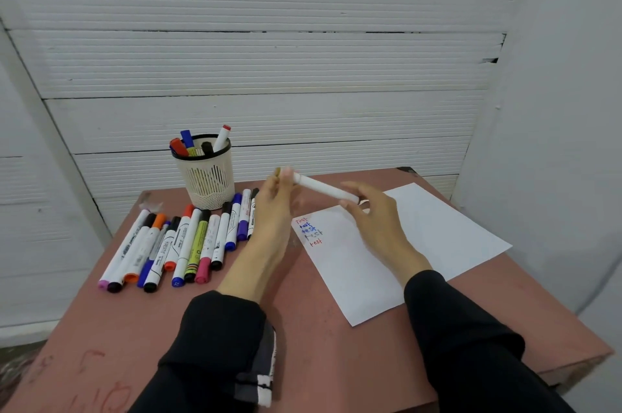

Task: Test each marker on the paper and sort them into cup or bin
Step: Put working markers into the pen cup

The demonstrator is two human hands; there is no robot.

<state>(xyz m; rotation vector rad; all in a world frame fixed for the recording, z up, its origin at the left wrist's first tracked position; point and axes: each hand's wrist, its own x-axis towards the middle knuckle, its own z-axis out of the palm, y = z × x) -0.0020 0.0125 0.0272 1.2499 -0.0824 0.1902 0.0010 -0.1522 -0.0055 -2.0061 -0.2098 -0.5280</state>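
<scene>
A white-barrelled marker point(319, 188) hangs in the air above the table, held between both hands. My right hand point(373, 217) grips its near end. My left hand point(277, 197) pinches the far end, where a yellowish cap or tip point(278, 172) shows, blurred. Below lies the white paper point(420, 244) with several "test" words point(308, 231) in red, blue and grey at its left edge. A cream mesh cup point(207, 177) at the back holds several markers. A row of several markers point(181, 241) lies left of my left arm.
The reddish-brown table point(303, 328) ends at a near edge on the right and a back edge by the white slatted wall point(269, 59). Faint red scribbles mark the table's near left corner. No bin is in view.
</scene>
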